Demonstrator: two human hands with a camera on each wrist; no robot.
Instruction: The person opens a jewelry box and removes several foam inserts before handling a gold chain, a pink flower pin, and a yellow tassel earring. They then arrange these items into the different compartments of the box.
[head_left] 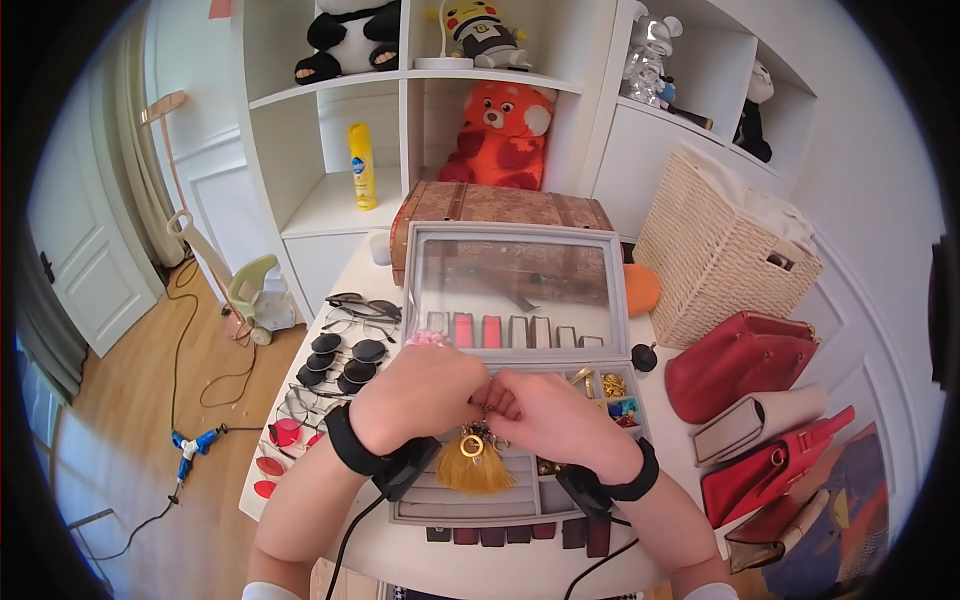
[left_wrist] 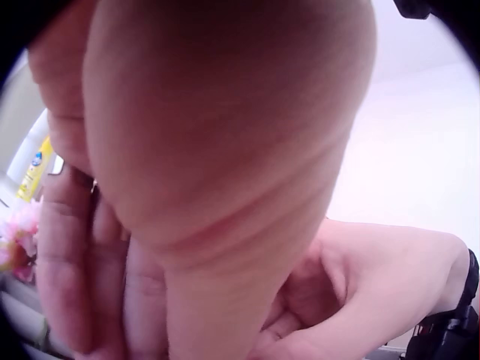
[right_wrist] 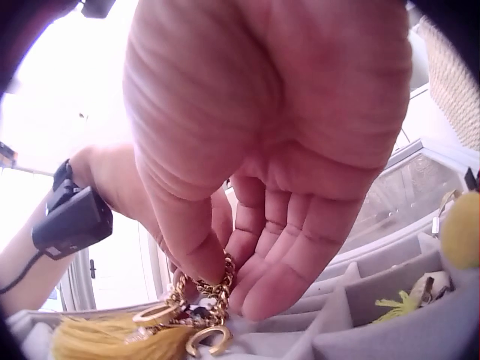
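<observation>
A gold chain bracelet (right_wrist: 223, 300) with ring and horseshoe-shaped charms and a mustard tassel (head_left: 475, 468) hangs between both hands. My right hand (head_left: 550, 412) pinches its chain between thumb and fingers, as the right wrist view shows. Close against it, my left hand (head_left: 425, 388) has its fingertips curled at the same chain; in the left wrist view the palm hides what they grip. Below them lies a grey jewelry box (head_left: 410, 513) with its glass lid (head_left: 510, 230) raised. Gold and colored pieces (head_left: 614, 386) fill small compartments at its right.
Rows of sunglasses (head_left: 357, 373) lie left of the box. Red handbags (head_left: 735, 365) and a wicker basket (head_left: 715, 250) stand at the right. Behind the lid is a brown patterned chest (head_left: 500, 205). Small dark boxes (head_left: 492, 537) line the front. Cables run from both wrist cameras.
</observation>
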